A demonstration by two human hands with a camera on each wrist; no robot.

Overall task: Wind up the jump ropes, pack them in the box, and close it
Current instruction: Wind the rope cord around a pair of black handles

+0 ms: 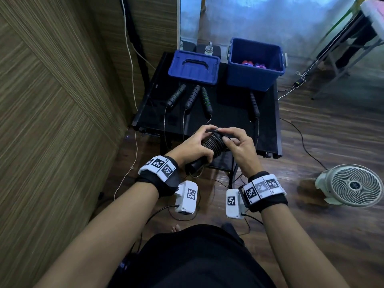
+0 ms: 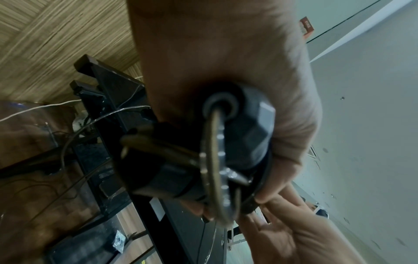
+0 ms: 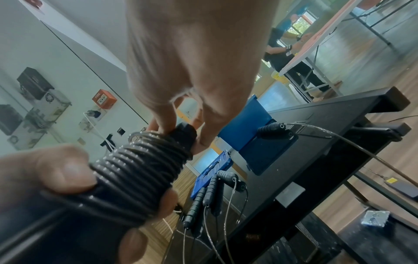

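My left hand (image 1: 197, 145) grips a black jump rope (image 1: 212, 145) whose cord is coiled tightly round its two handles. My right hand (image 1: 232, 142) pinches the far end of that coil (image 3: 144, 160) with fingertips and thumb. The handles' near ends with a loop of cord (image 2: 217, 160) stick out of my left fist. Several more jump rope handles (image 1: 192, 98) lie on the black table (image 1: 228, 113), cords hanging over its front edge. Another handle (image 1: 254, 104) lies in front of the open blue box (image 1: 255, 63). The blue lid (image 1: 194, 66) lies left of the box.
Coloured items lie inside the box. A wood-panelled wall runs along the left. A white fan (image 1: 353, 185) stands on the wooden floor at the right. Cables trail on the floor by the table. A bottle (image 1: 208, 48) stands behind the lid.
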